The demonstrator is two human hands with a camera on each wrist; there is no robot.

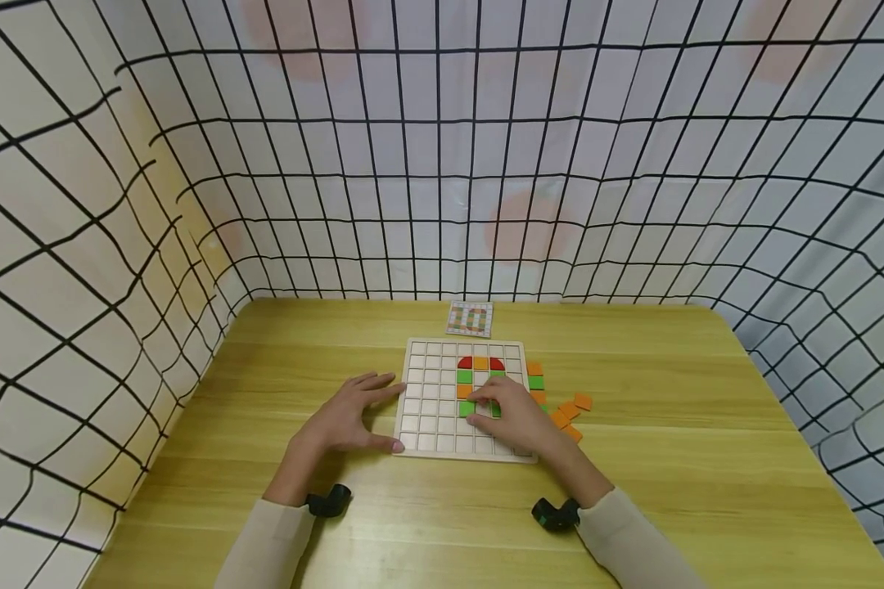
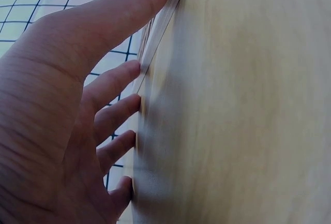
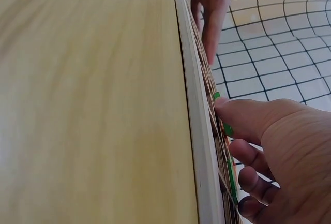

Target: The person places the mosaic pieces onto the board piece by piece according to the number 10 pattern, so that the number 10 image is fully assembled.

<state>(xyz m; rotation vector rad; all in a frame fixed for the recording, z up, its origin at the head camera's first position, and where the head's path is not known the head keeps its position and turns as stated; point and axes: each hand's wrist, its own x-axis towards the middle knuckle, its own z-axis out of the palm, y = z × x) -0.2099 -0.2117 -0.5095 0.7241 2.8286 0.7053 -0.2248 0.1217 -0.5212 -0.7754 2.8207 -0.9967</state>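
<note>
A pale square grid board (image 1: 427,425) lies on the table, with red, orange and green tiles in its upper right part. My left hand (image 1: 348,415) is spread at the board's left side, thumb and index finger touching its edge; the left wrist view shows the left hand (image 2: 67,100) with its fingers apart. My right hand (image 1: 516,415) is over the board, its thumb and index finger around a green tile (image 1: 466,409) in the lower left of the pattern. In the right wrist view the thumb of the right hand (image 3: 279,146) touches a green tile (image 3: 216,95).
Loose orange tiles (image 1: 583,401) lie right of the board, near a column of orange and green tiles (image 1: 535,382) by its right edge. A small pattern card (image 1: 470,319) lies behind the board. Black wire mesh (image 1: 442,196) surrounds the table's back and sides.
</note>
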